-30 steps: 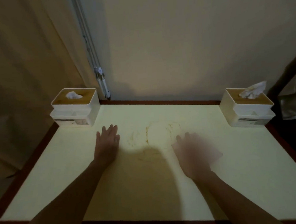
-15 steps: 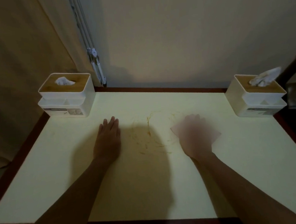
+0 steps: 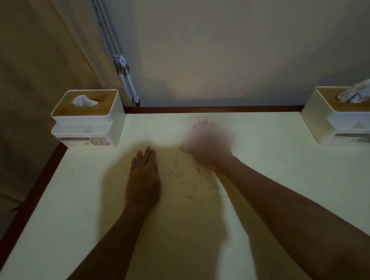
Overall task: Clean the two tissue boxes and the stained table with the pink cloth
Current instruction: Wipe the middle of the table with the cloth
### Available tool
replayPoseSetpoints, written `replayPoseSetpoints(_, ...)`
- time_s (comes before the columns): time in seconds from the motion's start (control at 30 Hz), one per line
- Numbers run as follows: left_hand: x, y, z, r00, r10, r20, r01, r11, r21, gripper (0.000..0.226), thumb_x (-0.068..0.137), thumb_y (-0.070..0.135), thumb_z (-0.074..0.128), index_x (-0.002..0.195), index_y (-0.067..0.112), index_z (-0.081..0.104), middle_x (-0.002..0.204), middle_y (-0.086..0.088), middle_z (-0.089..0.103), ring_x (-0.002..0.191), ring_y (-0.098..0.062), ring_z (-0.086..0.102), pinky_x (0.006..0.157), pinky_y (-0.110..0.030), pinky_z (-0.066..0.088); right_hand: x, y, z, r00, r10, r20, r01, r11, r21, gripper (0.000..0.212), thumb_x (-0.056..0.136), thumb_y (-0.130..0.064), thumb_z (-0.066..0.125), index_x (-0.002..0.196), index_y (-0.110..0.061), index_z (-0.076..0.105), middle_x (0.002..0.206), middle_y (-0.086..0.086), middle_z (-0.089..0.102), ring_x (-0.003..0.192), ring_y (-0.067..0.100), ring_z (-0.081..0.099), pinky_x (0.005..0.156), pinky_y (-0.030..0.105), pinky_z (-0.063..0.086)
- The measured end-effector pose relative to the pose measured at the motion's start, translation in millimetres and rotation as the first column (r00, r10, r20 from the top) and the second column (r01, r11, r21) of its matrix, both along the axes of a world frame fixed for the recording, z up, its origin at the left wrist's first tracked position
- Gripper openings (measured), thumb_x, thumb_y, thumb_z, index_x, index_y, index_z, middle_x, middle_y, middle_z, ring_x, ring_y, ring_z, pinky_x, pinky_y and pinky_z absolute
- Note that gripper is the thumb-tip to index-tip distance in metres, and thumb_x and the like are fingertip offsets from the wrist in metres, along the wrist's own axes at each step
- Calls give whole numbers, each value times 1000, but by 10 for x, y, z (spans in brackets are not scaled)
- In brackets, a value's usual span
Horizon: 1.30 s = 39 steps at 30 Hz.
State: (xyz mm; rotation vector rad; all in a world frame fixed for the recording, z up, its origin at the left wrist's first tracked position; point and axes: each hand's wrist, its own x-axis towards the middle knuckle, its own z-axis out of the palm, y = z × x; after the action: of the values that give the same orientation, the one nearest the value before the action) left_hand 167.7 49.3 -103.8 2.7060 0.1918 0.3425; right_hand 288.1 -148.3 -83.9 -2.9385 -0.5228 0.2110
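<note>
A pale yellow table (image 3: 291,187) with a dark red rim carries brownish smears (image 3: 190,178) at its middle. My right hand (image 3: 208,145), blurred by motion, presses flat on the pink cloth (image 3: 230,138) at the far edge of the smears; only faint pink edges of the cloth show around the hand. My left hand (image 3: 144,179) lies flat and open on the table just left of the smears. A white tissue box with a wooden lid (image 3: 87,119) stands at the far left corner. A second tissue box (image 3: 347,117) stands at the far right corner.
A plain wall (image 3: 238,39) rises behind the table. A beige curtain (image 3: 24,84) hangs on the left. A white folded metal rod (image 3: 126,78) leans in the corner behind the left box.
My right hand with the cloth has slid left and away from me, onto the far part of the smears. My left hand stays planted. The camera view has shifted.
</note>
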Motion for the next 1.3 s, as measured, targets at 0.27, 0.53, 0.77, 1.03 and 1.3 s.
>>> replayPoseSetpoints(0.27,-18,-4,14,1000,17,10,-16,999,-33,50,104,10,28,153,7,23,161,-10,20,151,-22,9,122,-32,1,-207,208,7,905,423,36,-422,906,-38,100,81,-83,-4,161,-25,14,169,11,4,156,35,1,122,59,7)
replayPoseSetpoints(0.53,-14,9,8,1000,-1,9,1,1000,-5,49,102,9,30,151,4,27,160,-12,23,151,-25,11,123,-36,5,-620,-70,-51,776,621,113,-620,783,-41,73,98,-64,16,162,-29,11,170,5,5,156,30,0,126,52,5)
replayPoseSetpoints(0.77,-22,8,15,1000,3,27,-2,1000,-1,49,102,5,30,151,3,28,160,-12,22,151,-25,11,122,-33,3,-721,-486,26,776,625,83,-625,780,-25,72,100,-66,27,162,-35,7,171,-2,1,157,25,-5,126,48,2)
replayPoseSetpoints(1.03,-3,2,-22,999,0,38,-1,1000,28,48,102,7,31,150,3,31,159,-14,25,150,-29,14,123,-37,6,-944,-713,-22,989,141,45,-139,990,-36,77,90,-76,1,160,-41,-1,169,1,-12,155,30,-15,124,57,-1)
replayPoseSetpoints(1.3,-33,-21,35,1000,-20,-1,20,995,99,44,103,8,33,146,-1,37,154,-19,34,145,-36,25,121,-46,18,-1319,-198,-96,996,26,81,-29,999,35,76,95,-73,13,161,-35,10,170,7,-2,155,36,-6,123,62,1)
